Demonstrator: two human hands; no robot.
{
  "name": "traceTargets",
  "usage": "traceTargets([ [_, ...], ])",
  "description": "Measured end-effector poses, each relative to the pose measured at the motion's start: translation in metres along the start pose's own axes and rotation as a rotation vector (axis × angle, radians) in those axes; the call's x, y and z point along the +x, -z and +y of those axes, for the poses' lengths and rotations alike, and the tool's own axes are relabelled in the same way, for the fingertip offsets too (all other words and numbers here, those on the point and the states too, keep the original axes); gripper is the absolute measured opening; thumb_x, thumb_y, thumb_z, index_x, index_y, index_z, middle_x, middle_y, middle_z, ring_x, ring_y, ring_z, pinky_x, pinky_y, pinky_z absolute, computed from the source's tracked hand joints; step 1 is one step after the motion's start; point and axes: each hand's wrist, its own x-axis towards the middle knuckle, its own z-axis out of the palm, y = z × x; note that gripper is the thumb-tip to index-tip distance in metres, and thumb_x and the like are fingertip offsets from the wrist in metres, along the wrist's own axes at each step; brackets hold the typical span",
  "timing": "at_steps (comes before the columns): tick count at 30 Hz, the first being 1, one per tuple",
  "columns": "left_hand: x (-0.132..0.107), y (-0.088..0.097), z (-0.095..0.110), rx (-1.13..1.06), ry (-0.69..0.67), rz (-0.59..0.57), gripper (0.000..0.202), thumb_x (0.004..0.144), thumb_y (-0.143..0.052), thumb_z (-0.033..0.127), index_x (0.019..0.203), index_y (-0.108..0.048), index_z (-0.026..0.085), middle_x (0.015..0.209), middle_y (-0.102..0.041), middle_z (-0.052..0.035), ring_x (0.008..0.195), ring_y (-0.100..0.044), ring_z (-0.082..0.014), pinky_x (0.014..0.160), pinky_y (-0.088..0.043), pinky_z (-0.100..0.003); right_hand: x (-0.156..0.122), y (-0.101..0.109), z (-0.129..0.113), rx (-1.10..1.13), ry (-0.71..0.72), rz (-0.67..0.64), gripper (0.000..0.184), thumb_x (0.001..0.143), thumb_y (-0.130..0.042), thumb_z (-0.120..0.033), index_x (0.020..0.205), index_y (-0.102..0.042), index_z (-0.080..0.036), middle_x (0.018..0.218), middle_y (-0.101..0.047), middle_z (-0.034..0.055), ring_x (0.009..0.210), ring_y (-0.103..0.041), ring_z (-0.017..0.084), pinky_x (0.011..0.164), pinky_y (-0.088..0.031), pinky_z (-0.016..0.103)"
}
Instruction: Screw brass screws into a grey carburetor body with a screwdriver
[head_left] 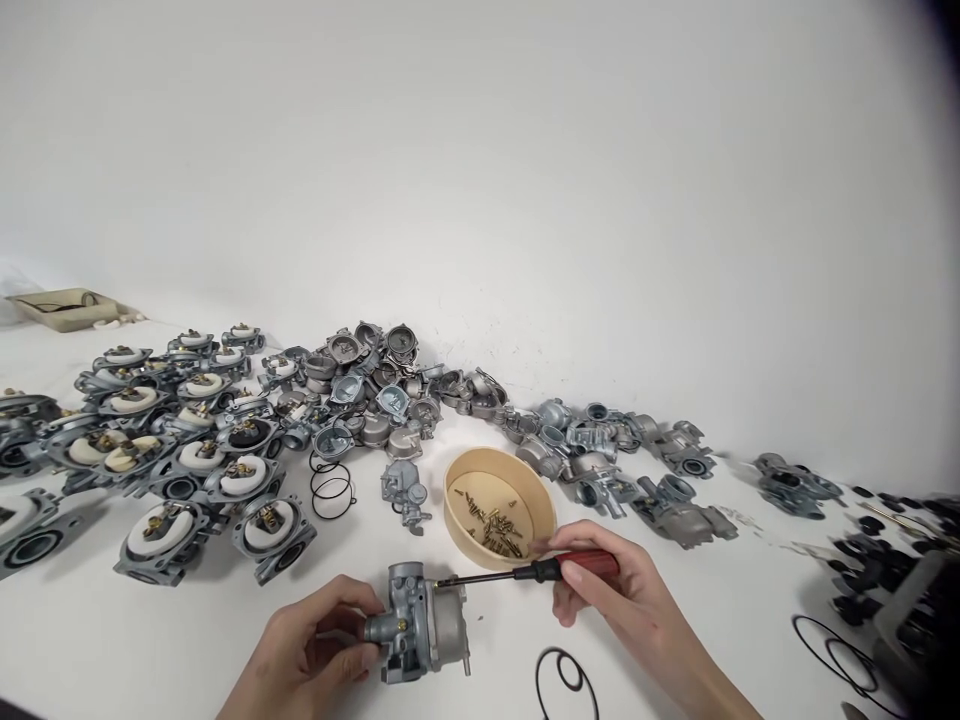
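Observation:
A grey metal carburetor lies on its side at the front of the white table. My left hand grips it by the tube on its left side. My right hand is wrapped round the red and black handle of a screwdriver. Its shaft points left, and the tip, with a small brass-coloured piece at it, is at the upper edge of the carburetor's bowl. Just behind my right hand stands a round yellow tub with many small brass screws in it.
Opened carburetor bodies with white floats crowd the left side. Metal bowls are heaped at the back, and assembled carburetors lie at right. Black rubber rings lie in front. A tray stands far left; black parts lie far right.

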Motion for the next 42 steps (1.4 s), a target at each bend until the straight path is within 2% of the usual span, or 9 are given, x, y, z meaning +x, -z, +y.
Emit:
traceTargets([
  [5, 0.001, 0.001, 0.004, -0.038, -0.02, -0.035, 0.017, 0.082, -0.083, 0.03, 0.096, -0.078, 0.022, 0.094, -0.077, -0.006, 0.09, -0.07, -0.0243, 0.074, -0.055, -0.026, 0.001, 0.005, 0.005, 0.021, 0.06, 0.008, 0.034, 0.082, -0.089, -0.047, 0.095, -0.075, -0.018, 0.077, -0.073, 0.0064, 0.059, -0.066, 0.02, 0.057, -0.054, 0.034],
  [9, 0.002, 0.003, 0.005, -0.006, -0.027, -0.05, 0.014, 0.083, -0.081, 0.027, 0.096, -0.078, 0.022, 0.094, -0.076, -0.006, 0.09, -0.07, -0.0243, 0.075, -0.054, -0.026, 0.001, 0.007, 0.005, -0.084, 0.073, 0.03, 0.037, 0.085, -0.086, -0.051, 0.096, -0.074, -0.017, 0.063, -0.067, 0.002, 0.054, -0.062, 0.019, 0.058, -0.05, 0.033],
  [16, -0.001, 0.003, 0.01, 0.079, -0.047, -0.061, 0.011, 0.088, -0.077, 0.027, 0.097, -0.078, 0.021, 0.094, -0.076, -0.0059, 0.089, -0.07, -0.0233, 0.076, -0.054, -0.025, -0.001, 0.001, 0.0, -0.095, 0.109, 0.095, 0.035, 0.083, -0.087, -0.05, 0.089, -0.075, -0.018, 0.068, -0.061, 0.0005, 0.052, -0.051, 0.014, 0.052, -0.046, 0.029],
  [24, 0.002, 0.004, 0.003, 0.099, -0.077, -0.071, 0.011, 0.088, -0.077, 0.03, 0.087, -0.072, 0.02, 0.094, -0.076, -0.0067, 0.086, -0.069, -0.0234, 0.074, -0.052, -0.026, -0.003, 0.0, -0.003, -0.11, 0.099, 0.056, 0.038, 0.085, -0.084, -0.055, 0.088, -0.073, -0.019, 0.061, -0.05, -0.0028, 0.053, -0.042, 0.013, 0.051, -0.038, 0.027],
  [26, 0.003, 0.005, -0.002, 0.095, -0.075, -0.077, 0.012, 0.089, -0.076, 0.031, 0.087, -0.071, 0.02, 0.097, -0.077, -0.0074, 0.088, -0.069, -0.0241, 0.075, -0.052, -0.026, -0.003, 0.001, -0.002, -0.107, 0.091, 0.046, 0.039, 0.085, -0.083, -0.056, 0.088, -0.072, -0.019, 0.059, -0.048, -0.004, 0.053, -0.039, 0.012, 0.052, -0.036, 0.026],
  [30, 0.007, 0.008, -0.014, 0.08, -0.085, -0.083, 0.016, 0.092, -0.074, 0.037, 0.091, -0.073, 0.021, 0.092, -0.076, -0.0065, 0.085, -0.069, -0.0238, 0.072, -0.051, -0.026, -0.002, 0.003, 0.001, -0.112, 0.067, 0.035, 0.041, 0.087, -0.081, -0.059, 0.089, -0.069, -0.019, 0.058, -0.044, -0.0054, 0.053, -0.034, 0.011, 0.052, -0.031, 0.025],
  [33, 0.008, 0.009, -0.019, 0.082, -0.093, -0.099, 0.017, 0.093, -0.073, 0.038, 0.091, -0.073, 0.021, 0.093, -0.076, -0.0074, 0.086, -0.07, -0.0245, 0.073, -0.052, -0.026, -0.002, 0.005, 0.004, -0.127, 0.056, 0.025, 0.041, 0.088, -0.079, -0.059, 0.09, -0.068, -0.019, 0.059, -0.043, -0.0054, 0.053, -0.034, 0.011, 0.052, -0.028, 0.026],
  [37, 0.006, 0.009, -0.016, 0.084, -0.094, -0.094, 0.015, 0.092, -0.074, 0.037, 0.09, -0.073, 0.022, 0.097, -0.078, -0.0084, 0.089, -0.071, -0.0258, 0.074, -0.053, -0.027, 0.0, 0.006, 0.005, -0.132, 0.054, 0.007, 0.04, 0.089, -0.078, -0.058, 0.092, -0.069, -0.019, 0.06, -0.045, -0.0049, 0.053, -0.036, 0.012, 0.053, -0.031, 0.027],
  [42, 0.005, 0.007, -0.008, 0.091, -0.088, -0.08, 0.013, 0.09, -0.076, 0.034, 0.088, -0.073, 0.021, 0.093, -0.077, -0.0076, 0.087, -0.07, -0.0253, 0.074, -0.053, -0.027, 0.002, 0.002, 0.005, -0.144, 0.07, 0.025, 0.039, 0.091, -0.076, -0.058, 0.095, -0.07, -0.019, 0.064, -0.051, -0.0039, 0.049, -0.048, 0.012, 0.055, -0.034, 0.029],
])
